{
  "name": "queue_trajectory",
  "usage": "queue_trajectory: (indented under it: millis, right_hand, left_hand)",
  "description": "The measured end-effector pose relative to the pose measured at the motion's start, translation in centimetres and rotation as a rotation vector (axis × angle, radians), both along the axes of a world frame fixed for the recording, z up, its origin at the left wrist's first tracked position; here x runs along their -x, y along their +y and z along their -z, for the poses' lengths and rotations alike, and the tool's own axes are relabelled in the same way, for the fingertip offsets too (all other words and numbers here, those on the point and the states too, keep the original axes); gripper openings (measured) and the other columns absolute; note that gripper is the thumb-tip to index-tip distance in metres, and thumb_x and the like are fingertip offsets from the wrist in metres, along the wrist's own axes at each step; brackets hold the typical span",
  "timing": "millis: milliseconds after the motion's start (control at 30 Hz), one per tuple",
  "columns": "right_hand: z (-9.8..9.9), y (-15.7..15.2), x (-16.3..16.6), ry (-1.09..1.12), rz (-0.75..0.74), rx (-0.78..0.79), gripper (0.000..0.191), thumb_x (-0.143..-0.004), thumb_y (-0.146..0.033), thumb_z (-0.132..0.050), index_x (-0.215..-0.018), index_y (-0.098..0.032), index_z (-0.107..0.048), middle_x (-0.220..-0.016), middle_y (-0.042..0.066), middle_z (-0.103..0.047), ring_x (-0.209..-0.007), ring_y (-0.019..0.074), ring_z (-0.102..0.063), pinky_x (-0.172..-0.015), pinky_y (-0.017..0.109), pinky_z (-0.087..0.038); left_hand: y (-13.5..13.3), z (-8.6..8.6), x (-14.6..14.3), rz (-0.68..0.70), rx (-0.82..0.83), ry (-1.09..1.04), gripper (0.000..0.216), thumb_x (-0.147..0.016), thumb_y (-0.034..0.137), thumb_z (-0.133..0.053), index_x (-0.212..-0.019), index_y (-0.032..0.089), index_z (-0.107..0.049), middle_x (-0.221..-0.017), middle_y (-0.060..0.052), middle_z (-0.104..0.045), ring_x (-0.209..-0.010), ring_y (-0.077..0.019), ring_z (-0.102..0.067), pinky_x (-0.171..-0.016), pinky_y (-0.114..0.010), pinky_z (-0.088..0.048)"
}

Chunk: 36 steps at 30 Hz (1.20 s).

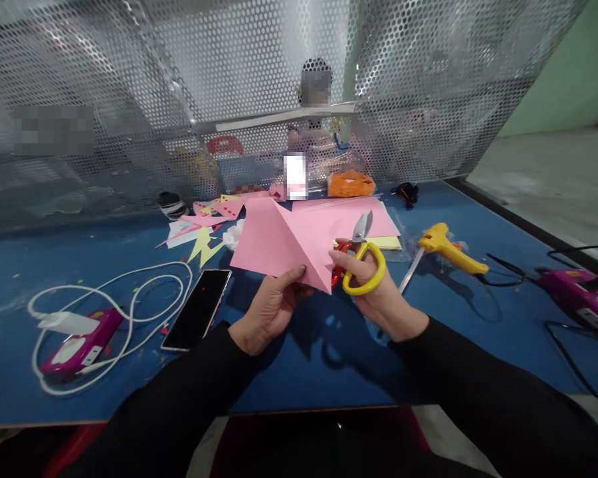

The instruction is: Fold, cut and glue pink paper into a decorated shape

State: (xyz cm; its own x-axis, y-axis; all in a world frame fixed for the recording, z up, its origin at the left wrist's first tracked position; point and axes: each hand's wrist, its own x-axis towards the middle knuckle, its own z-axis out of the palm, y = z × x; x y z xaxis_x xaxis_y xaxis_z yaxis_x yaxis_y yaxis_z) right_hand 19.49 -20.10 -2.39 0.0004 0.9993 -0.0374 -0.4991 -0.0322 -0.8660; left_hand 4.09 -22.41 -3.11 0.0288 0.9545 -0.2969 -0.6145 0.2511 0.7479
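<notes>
**Pink paper held up, scissors at its lower corner**

My left hand [269, 309] is closed in a pinch on the lower edge of the folded pink paper [279, 242], thumb on top. The paper is lifted off the blue table [303, 378], just right of the black phone [197, 309] and a little beyond it. My right hand [381, 302] is curled through the yellow loop of the scissors [361, 262], right of the phone past the paper. The blades point up and away and look shut. The paper's lowest point ends just beside the red loop.

Left of the phone, a white cable [129, 299] loops out to a pink charger [77, 348], close to the phone's long edge. Beyond the phone lie paper scraps [204, 236], and behind them the mesh screen [129, 99] closes the far side. Well right of the phone, past my right hand, a yellow glue gun [451, 249] lies with its nozzle towards the scissors. Nearer me than the phone's right edge, bare blue tabletop shows under both hands, running to the table's near edge.
</notes>
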Motion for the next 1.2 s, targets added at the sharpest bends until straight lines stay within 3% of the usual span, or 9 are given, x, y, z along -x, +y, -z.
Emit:
queue_trajectory:
  millis: [133, 333, 467, 633, 767, 900, 1067, 1200]
  right_hand:
    - [0.0, -0.3, 0.2, -0.003, -0.067, -0.009, 0.050, -0.053, -0.028, -0.087, -0.092, -0.021, -0.056, -0.075, -0.005, -0.060, -0.067, 0.0123, -0.058, -0.067, 0.029, -0.050]
    - [0.4, -0.1, 0.1, -0.063, 0.092, -0.049, 0.063, -0.050, -0.024, -0.086, -0.104, -0.023, -0.054, -0.073, -0.008, -0.055, -0.065, 0.0113, -0.056, -0.064, 0.029, -0.048]
    - [0.5, -0.2, 0.2, -0.101, 0.082, -0.072, 0.061, -0.054, -0.025, -0.084, -0.106, -0.023, -0.052, -0.071, -0.010, -0.054, -0.062, 0.0106, -0.055, -0.062, 0.029, -0.049]
    - [0.5, -0.3, 0.1, -0.180, 0.031, -0.113, 0.060, -0.062, -0.031, -0.081, -0.112, -0.023, -0.049, -0.074, -0.008, -0.060, -0.063, 0.0132, -0.060, -0.063, 0.031, -0.051]
    - [-0.1, -0.5, -1.0, -0.344, -0.005, -0.158, 0.062, -0.068, -0.040, -0.081, -0.119, -0.021, -0.051, -0.075, -0.005, -0.062, -0.060, 0.0149, -0.062, -0.058, 0.031, -0.051]
    - [-0.8, -1.5, -2.4, -0.498, -0.237, -0.184, 0.060, -0.080, -0.058, -0.071, -0.123, -0.018, -0.056, -0.072, -0.001, -0.062, -0.053, 0.0135, -0.059, -0.048, 0.027, -0.046]
    - [-0.6, -2.8, -3.4, -0.330, -0.637, -0.255, 0.076, -0.083, -0.078, -0.056, -0.130, -0.019, -0.052, -0.086, 0.005, -0.064, -0.063, 0.0152, -0.062, -0.057, 0.029, -0.053]
    - [-0.5, -3.3, -3.6, -0.401, -0.723, -0.248, 0.077, -0.087, -0.078, -0.047, -0.136, -0.019, -0.051, -0.085, 0.004, -0.060, -0.057, 0.0120, -0.056, -0.051, 0.027, -0.049]
  left_hand:
    - [0.1, -0.1, 0.1, -0.016, -0.039, 0.031, 0.035, -0.061, 0.018, -0.091, -0.092, 0.011, -0.075, -0.083, -0.004, -0.075, -0.067, -0.0130, -0.066, -0.055, -0.023, -0.051]
    - [-0.4, -0.3, -0.2, 0.083, -0.029, 0.054, 0.036, -0.057, 0.025, -0.094, -0.084, 0.012, -0.075, -0.076, -0.004, -0.074, -0.064, -0.0145, -0.065, -0.054, -0.025, -0.049]
    - [-0.7, -0.5, -0.4, 0.128, -0.013, 0.082, 0.034, -0.057, 0.024, -0.093, -0.083, 0.011, -0.076, -0.074, -0.006, -0.075, -0.065, -0.0161, -0.068, -0.058, -0.025, -0.052]
    - [-0.5, -1.0, -0.2, 0.094, 0.001, 0.101, 0.024, -0.059, 0.020, -0.092, -0.071, 0.009, -0.074, -0.062, -0.005, -0.071, -0.057, -0.0140, -0.066, -0.054, -0.023, -0.050]
    - [0.3, -1.6, 0.7, -0.019, -0.008, 0.106, 0.020, -0.063, 0.018, -0.089, -0.068, 0.011, -0.071, -0.059, -0.004, -0.070, -0.056, -0.0133, -0.066, -0.052, -0.021, -0.049]
    - [1.3, -2.6, 1.7, -0.151, -0.007, 0.097, 0.015, -0.067, 0.011, -0.085, -0.068, 0.011, -0.070, -0.062, -0.003, -0.071, -0.057, -0.0122, -0.067, -0.053, -0.020, -0.050]
    - [2.0, -3.5, 2.7, -0.283, 0.030, 0.052, 0.012, -0.076, 0.006, -0.075, -0.069, 0.013, -0.067, -0.063, -0.001, -0.071, -0.058, -0.0110, -0.068, -0.055, -0.019, -0.051]
    - [2.2, -3.5, 3.3, -0.346, 0.045, 0.036, 0.009, -0.078, 0.008, -0.074, -0.074, 0.013, -0.068, -0.067, -0.002, -0.073, -0.061, -0.0112, -0.068, -0.058, -0.020, -0.051]
